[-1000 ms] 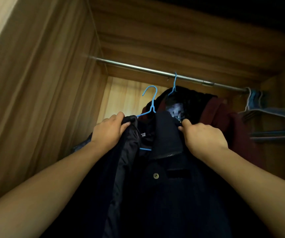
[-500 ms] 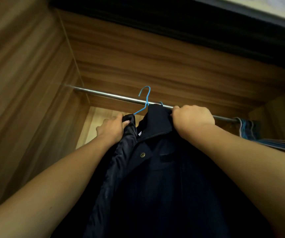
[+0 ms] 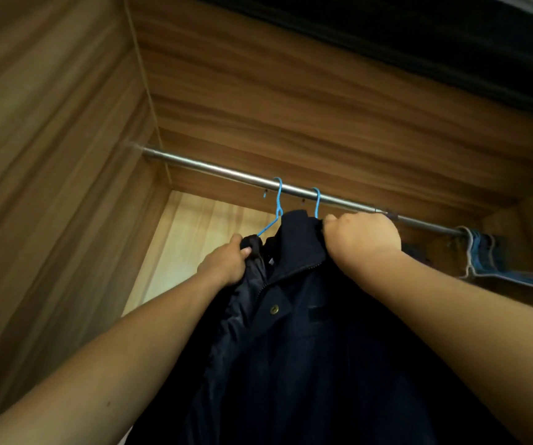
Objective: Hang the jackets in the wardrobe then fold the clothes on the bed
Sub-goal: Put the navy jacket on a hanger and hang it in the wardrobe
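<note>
The blue hanger (image 3: pixel 278 203) now appears hooked over the rail (image 3: pixel 213 170); half a second ago it sat just short of it. The dark jacket (image 3: pixel 323 348) hangs mid-rail. The left hand (image 3: pixel 226 263) still grips its front edge and the right hand (image 3: pixel 363 239) its collar. Letting go looks like the next step.

Both hands (image 3: pixel 225 263) (image 3: pixel 363 237) grip the dark jacket (image 3: pixel 306 332), its blue hanger (image 3: pixel 278 203) hooked over the rail (image 3: pixel 220 170).
</note>
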Available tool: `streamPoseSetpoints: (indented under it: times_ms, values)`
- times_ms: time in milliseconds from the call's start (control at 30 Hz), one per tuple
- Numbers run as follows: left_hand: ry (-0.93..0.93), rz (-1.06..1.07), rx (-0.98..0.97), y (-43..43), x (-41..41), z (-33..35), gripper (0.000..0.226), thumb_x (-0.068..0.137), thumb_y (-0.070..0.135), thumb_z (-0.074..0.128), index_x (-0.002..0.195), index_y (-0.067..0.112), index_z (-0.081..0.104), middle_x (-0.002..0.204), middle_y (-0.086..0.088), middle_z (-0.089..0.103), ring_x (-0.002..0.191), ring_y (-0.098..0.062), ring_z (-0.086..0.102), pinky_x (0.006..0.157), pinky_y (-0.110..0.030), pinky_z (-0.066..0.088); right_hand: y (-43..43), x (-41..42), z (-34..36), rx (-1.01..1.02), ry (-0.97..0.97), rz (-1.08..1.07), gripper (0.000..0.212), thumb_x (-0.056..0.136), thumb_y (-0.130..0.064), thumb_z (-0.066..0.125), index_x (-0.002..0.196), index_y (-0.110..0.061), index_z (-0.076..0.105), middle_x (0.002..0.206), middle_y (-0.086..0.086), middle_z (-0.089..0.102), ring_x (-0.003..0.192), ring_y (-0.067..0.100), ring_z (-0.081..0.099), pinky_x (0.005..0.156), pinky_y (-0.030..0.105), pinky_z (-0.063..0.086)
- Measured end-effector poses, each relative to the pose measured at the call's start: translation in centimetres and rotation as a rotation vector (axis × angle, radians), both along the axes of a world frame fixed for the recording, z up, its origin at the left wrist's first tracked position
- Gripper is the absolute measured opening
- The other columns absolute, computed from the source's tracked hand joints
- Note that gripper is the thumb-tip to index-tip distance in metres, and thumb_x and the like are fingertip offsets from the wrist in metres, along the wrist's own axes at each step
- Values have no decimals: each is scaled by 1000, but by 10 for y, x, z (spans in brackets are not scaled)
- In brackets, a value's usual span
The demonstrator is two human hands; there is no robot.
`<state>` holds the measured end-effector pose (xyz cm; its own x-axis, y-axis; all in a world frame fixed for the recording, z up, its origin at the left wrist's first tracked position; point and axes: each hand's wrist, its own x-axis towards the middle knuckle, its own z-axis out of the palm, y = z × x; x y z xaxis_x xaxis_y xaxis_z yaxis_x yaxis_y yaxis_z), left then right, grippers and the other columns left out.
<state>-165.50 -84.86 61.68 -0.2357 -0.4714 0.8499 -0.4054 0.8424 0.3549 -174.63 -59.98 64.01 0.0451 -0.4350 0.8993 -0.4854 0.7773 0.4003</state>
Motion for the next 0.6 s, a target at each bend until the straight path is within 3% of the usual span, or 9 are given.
streamPoseSetpoints:
  times_ms: [67, 200, 300, 367, 467, 533, 600]
  values:
    - [133, -74, -8, -4, 1, -21, 36, 108, 38, 36, 141, 24, 37, 134, -11, 59, 116, -40, 57, 95, -50, 48, -5, -7, -15, -53, 24, 16, 21, 102, -17, 38, 117, -14, 52, 111, 8, 68, 97, 31, 68, 59, 33, 33]
    - [426, -307, 178, 3, 2, -42, 76, 99, 48, 52, 161, 32, 11, 156, -9, 41, 139, -39, 42, 114, -51, 37, -5, -20, -43, -130, 178, -97, 42, 99, -21, 28, 131, -4, 50, 116, 18, 53, 102, 35, 49, 80, 46, 33]
    - [447, -368, 382, 6, 4, -60, 111, 79, 74, 65, 161, 30, 4, 160, -9, 22, 140, -37, 41, 113, -50, 40, 0, -30, -57, -157, 148, -48, 49, 104, -32, 38, 143, -4, 45, 121, 22, 54, 103, 39, 51, 80, 48, 36]
    - [425, -347, 436, 3, 11, -66, 120, 70, 76, 72, 160, 28, 10, 157, -9, 32, 135, -35, 47, 109, -47, 45, 12, -36, -58, -214, 34, 22, 49, 100, -45, 46, 131, -7, 51, 114, 21, 58, 99, 41, 57, 77, 47, 42]
    - [418, -395, 445, -3, 22, -62, 99, 71, 62, 80, 146, 19, 31, 139, -4, 57, 120, -31, 59, 100, -47, 52, 34, -48, -66, -257, 42, 67, 51, 99, -52, 47, 120, -7, 56, 102, 22, 58, 87, 42, 60, 61, 42, 42]
    - [407, -401, 435, 1, 28, -59, 79, 78, 51, 79, 137, 19, 38, 130, -4, 61, 112, -31, 62, 97, -47, 53, 45, -56, -77, -251, 75, 56, 59, 99, -54, 44, 129, -5, 55, 101, 23, 56, 83, 42, 60, 55, 38, 35]
    - [375, -381, 413, 7, 30, -59, 71, 84, 42, 74, 140, 19, 37, 130, -6, 60, 112, -31, 61, 98, -46, 53, 49, -61, -87, -249, 81, 25, 64, 99, -52, 46, 139, -2, 52, 105, 26, 56, 86, 43, 57, 59, 41, 36]
